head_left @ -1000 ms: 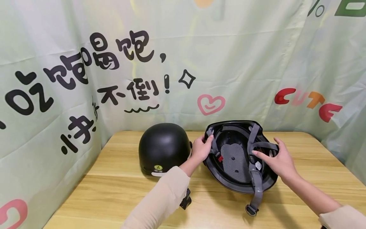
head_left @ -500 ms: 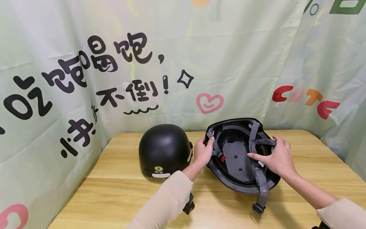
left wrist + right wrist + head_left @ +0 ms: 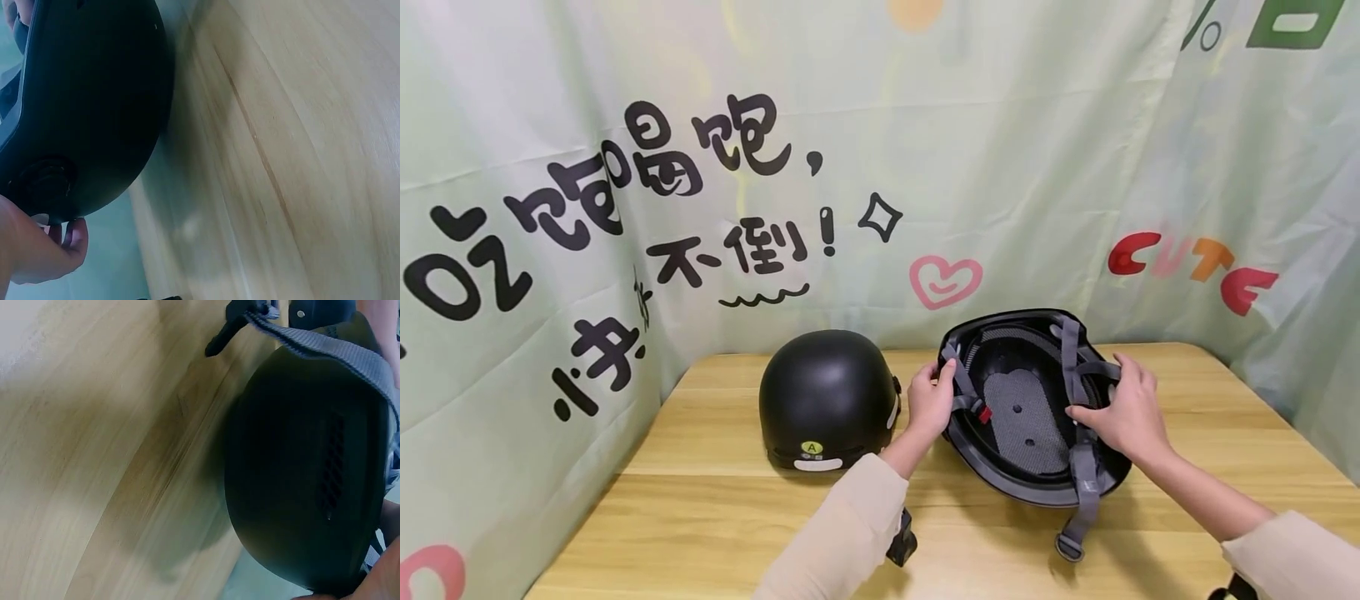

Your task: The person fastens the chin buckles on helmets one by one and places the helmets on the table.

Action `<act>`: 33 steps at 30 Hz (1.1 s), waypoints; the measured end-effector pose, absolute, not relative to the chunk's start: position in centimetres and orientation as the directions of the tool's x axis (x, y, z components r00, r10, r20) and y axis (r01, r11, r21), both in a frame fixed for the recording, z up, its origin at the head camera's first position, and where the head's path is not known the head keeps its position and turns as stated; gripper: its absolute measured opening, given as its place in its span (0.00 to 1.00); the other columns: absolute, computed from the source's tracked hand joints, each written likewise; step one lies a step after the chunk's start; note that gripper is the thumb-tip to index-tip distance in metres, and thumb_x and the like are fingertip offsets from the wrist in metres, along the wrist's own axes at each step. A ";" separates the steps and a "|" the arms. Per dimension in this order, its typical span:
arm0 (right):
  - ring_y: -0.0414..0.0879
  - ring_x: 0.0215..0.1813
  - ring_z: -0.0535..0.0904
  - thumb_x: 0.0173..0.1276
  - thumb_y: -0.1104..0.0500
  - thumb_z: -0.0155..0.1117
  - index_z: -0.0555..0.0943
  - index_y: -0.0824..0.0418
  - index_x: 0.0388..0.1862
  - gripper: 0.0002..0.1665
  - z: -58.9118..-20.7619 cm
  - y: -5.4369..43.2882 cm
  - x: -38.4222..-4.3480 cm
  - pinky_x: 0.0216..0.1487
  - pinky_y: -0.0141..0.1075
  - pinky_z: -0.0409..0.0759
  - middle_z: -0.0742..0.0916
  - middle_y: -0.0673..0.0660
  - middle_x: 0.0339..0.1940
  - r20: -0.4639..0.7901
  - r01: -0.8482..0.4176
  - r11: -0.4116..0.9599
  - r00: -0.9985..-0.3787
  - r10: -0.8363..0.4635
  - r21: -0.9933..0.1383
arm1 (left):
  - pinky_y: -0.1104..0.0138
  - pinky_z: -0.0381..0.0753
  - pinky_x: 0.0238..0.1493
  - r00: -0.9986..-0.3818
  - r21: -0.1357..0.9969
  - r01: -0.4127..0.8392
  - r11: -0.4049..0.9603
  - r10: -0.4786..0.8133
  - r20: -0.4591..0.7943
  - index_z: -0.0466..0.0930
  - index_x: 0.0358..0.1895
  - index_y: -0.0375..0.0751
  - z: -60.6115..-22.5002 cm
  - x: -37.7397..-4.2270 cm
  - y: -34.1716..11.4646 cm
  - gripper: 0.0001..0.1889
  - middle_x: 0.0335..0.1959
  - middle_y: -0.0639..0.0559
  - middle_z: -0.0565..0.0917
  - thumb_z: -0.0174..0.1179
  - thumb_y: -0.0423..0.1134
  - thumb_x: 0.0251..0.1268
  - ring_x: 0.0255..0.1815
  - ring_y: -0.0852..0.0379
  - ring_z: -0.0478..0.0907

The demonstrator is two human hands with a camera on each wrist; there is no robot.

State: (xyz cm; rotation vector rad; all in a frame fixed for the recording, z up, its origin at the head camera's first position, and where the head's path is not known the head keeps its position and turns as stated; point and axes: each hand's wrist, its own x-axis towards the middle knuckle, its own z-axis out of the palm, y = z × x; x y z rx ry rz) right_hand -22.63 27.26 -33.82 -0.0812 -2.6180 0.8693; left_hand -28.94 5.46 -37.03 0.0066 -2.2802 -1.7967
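The table (image 3: 715, 500) carries two black helmets in front of a printed cloth backdrop (image 3: 625, 167). The domed helmet (image 3: 826, 398) sits shell-up on the left, untouched. Just beside it, right of centre, the upturned helmet (image 3: 1026, 408) rests on its shell, tilted so its padded inside faces the person. The left hand (image 3: 931, 402) has its grip on the near-left rim, thumb over the edge, steadying it. The right hand (image 3: 1126, 410) holds the grey straps (image 3: 1086, 467) at the right side, fingers curled over the webbing. The step in hand looks like sorting the harness inside the shell. The next move would call for keeping the rim braced while the strap and its dangling buckle (image 3: 1070, 546) are drawn where wanted.
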 end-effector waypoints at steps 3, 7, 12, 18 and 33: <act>0.75 0.60 0.56 0.46 0.63 0.72 0.50 0.81 0.65 0.55 -33.9 27.8 -22.8 0.55 0.65 0.62 0.61 0.83 0.59 0.344 -0.087 0.799 -0.926 0.156 -0.595 | 0.66 0.75 0.40 -0.971 0.962 0.154 0.228 -0.145 0.190 0.80 0.47 0.36 -37.2 -29.0 5.8 0.19 0.39 0.46 0.82 0.51 0.49 0.67 0.38 0.56 0.75; 0.77 0.57 0.60 0.50 0.63 0.69 0.51 0.81 0.65 0.52 -33.7 28.4 -23.0 0.55 0.64 0.63 0.64 0.83 0.59 0.302 -0.074 0.799 -0.943 0.138 -0.597 | 0.66 0.75 0.41 -0.973 0.964 0.147 0.220 -0.144 0.181 0.80 0.47 0.36 -37.2 -29.0 5.9 0.19 0.40 0.46 0.81 0.51 0.49 0.67 0.38 0.56 0.75; 0.77 0.54 0.64 0.51 0.64 0.66 0.52 0.80 0.65 0.47 -33.6 28.8 -23.1 0.53 0.63 0.66 0.67 0.82 0.57 0.298 -0.086 0.808 -0.948 0.114 -0.583 | 0.64 0.76 0.43 -0.973 0.964 0.141 0.225 -0.148 0.177 0.79 0.48 0.35 -37.2 -29.0 5.7 0.20 0.41 0.45 0.81 0.50 0.49 0.67 0.41 0.54 0.76; 0.78 0.52 0.66 0.50 0.66 0.66 0.54 0.78 0.64 0.46 -33.7 28.9 -23.2 0.51 0.63 0.67 0.69 0.81 0.55 0.334 -0.109 0.814 -0.936 0.108 -0.570 | 0.65 0.76 0.40 -0.977 0.965 0.126 0.231 -0.139 0.161 0.78 0.50 0.36 -37.3 -29.0 5.5 0.21 0.45 0.45 0.82 0.49 0.50 0.68 0.40 0.54 0.77; 0.74 0.47 0.70 0.46 0.70 0.64 0.63 0.74 0.58 0.37 -32.9 28.6 -23.8 0.45 0.61 0.68 0.74 0.79 0.49 0.439 -0.205 0.839 -0.897 0.045 -0.504 | 0.52 0.68 0.60 -0.838 0.817 0.348 0.460 -0.237 0.491 0.63 0.64 0.44 -38.3 -28.6 4.8 0.29 0.61 0.45 0.66 0.58 0.48 0.61 0.62 0.47 0.65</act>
